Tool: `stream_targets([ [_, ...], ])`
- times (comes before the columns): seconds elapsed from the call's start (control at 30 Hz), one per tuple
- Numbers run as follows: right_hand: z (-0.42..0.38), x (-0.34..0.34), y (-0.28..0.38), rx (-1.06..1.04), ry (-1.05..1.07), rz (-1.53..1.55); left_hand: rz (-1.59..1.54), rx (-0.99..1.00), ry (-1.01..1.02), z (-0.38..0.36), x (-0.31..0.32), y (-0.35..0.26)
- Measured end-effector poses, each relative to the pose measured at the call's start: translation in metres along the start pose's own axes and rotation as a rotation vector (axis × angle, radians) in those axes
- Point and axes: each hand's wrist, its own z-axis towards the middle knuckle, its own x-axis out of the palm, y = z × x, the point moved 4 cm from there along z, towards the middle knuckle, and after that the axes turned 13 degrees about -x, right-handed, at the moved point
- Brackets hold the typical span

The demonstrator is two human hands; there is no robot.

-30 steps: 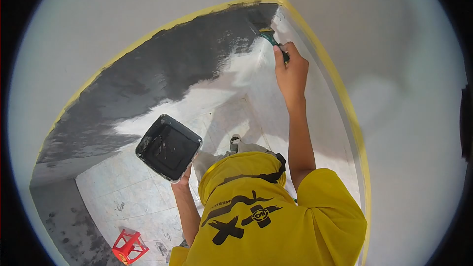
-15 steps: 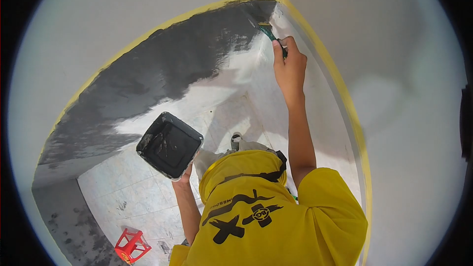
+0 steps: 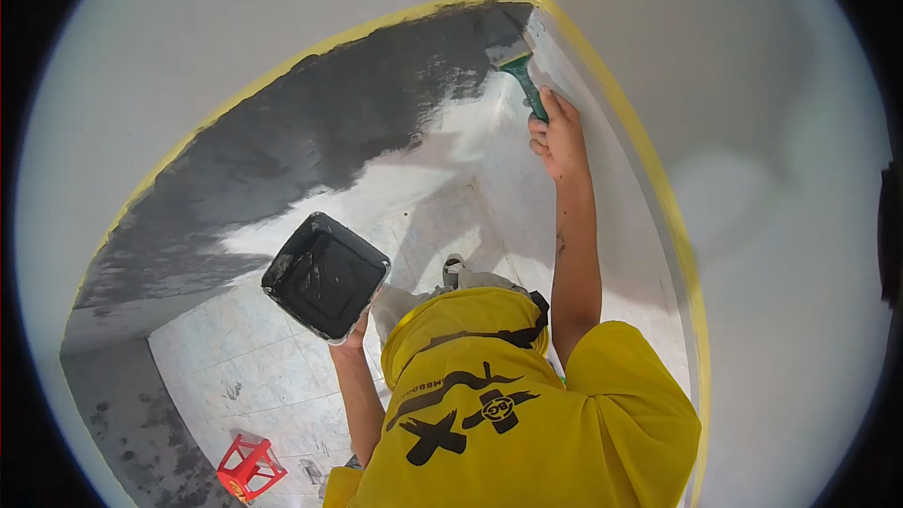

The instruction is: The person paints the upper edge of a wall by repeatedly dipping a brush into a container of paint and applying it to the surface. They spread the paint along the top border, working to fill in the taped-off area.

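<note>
My right hand (image 3: 562, 141) is closed round the green handle of a wide, flat paintbrush (image 3: 524, 82). The brush head lies against the dark grey coating near the wall corner, just below the yellow tape. Low on the left, my left hand (image 3: 355, 332) grips a square black tub (image 3: 324, 277) by its near edge; most of its fingers are hidden under the tub. Dark grey paint smears the tub's inside, with pale streaks on its bottom. The dark grey coating (image 3: 310, 122) covers the upper band of the left wall, with ragged streaks along its lower edge.
Yellow masking tape (image 3: 649, 146) runs along the top of both walls. A red plastic stool (image 3: 251, 467) stands on the pale tiled floor (image 3: 254, 357) at lower left. Beside it, a grey wall section (image 3: 141, 423) has dark blotches. The right wall is close to my right arm.
The brush has drawn back slightly downward and right from the corner, and my right hand has moved a little lower with it. The tub and left hand stay almost still.
</note>
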Motion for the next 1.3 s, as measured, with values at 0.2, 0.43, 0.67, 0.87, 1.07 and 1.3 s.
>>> stream_targets([
  [0.2, 0.0, 0.002, -0.004, 0.008, 0.016, 0.253, 0.064, 0.049, -0.069, -0.002, 0.008, 0.002],
  [0.43, 0.009, 0.016, -0.016, 0.096, 0.004, 0.333, 0.031, 0.031, 0.012, 0.0, 0.008, 0.0],
  [0.67, 0.004, 0.003, -0.022, 0.099, -0.039, 0.341, 0.043, 0.055, -0.146, -0.001, 0.004, 0.001],
  [0.87, 0.006, -0.002, -0.01, 0.054, -0.065, 0.327, 0.159, 0.106, -0.198, 0.002, -0.008, -0.001],
  [1.07, 0.016, -0.006, -0.032, 0.104, -0.06, 0.312, 0.051, 0.014, 0.016, 0.003, -0.001, -0.001],
  [1.3, 0.002, 0.0, -0.012, 0.019, -0.066, 0.284, 0.046, 0.064, -0.104, 0.001, 0.001, 0.0],
])
